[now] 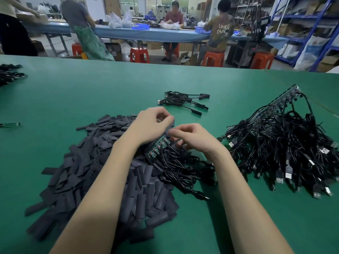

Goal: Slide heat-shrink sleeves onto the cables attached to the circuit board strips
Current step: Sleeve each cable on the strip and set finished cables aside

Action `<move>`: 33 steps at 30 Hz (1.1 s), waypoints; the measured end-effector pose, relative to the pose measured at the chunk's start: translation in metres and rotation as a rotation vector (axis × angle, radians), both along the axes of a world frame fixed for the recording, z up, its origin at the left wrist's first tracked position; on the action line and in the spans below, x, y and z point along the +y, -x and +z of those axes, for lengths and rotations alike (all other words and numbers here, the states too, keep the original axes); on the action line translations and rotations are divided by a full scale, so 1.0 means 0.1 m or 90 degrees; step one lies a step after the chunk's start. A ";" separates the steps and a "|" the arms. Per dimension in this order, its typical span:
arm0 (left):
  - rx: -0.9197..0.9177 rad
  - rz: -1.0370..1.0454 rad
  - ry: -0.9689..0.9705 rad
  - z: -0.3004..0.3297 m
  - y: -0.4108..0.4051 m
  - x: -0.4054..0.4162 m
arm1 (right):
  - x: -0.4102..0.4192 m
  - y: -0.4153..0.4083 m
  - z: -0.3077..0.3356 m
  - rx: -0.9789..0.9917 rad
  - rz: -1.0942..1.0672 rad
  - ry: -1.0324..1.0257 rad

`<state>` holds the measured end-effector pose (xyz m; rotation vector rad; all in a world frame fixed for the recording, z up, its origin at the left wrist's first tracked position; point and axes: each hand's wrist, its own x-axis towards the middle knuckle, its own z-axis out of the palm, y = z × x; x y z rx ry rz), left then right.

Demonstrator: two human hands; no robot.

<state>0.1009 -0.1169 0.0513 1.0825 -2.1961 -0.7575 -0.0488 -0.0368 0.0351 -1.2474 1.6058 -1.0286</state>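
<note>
- My left hand (153,123) pinches a dark sleeve (169,125), held just above the circuit board strip (157,148).
- My right hand (190,137) sits just right of it, fingers curled; whether it grips a cable (176,158) I cannot tell.
- The strip's long axis slants up-right; cables trail right across the counter (91,88), so I judge the right hand nearer.

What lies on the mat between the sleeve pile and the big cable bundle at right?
In the head view, the hands' circuit board strip with its trailing black cables; beyond that, bare green mat.
</note>
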 end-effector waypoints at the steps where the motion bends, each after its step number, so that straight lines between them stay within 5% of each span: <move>1: 0.008 0.009 0.002 -0.01 0.00 0.00 | -0.01 -0.03 0.02 0.019 0.015 -0.003; 5: 0.060 0.025 -0.009 -0.03 -0.03 -0.02 | -0.05 -0.13 0.02 0.072 0.025 -0.028; 8: 0.104 0.016 -0.055 -0.05 -0.07 -0.05 | -0.04 -0.05 0.03 -0.076 -0.016 -0.022; 12: 0.209 -0.055 -0.269 -0.05 -0.09 -0.03 | 0.00 0.18 0.11 -0.318 -0.104 0.013; 18: 0.451 -0.115 -0.539 -0.08 0.04 0.05 | 0.02 0.16 0.15 -0.403 -0.017 0.020; 28: 0.483 -0.175 -0.562 -0.12 0.05 0.04 | 0.02 0.17 0.08 -0.437 0.011 0.007; 33: 0.478 -0.214 -0.585 -0.11 0.01 0.05 | 0.04 0.14 0.09 -0.549 -0.022 -0.025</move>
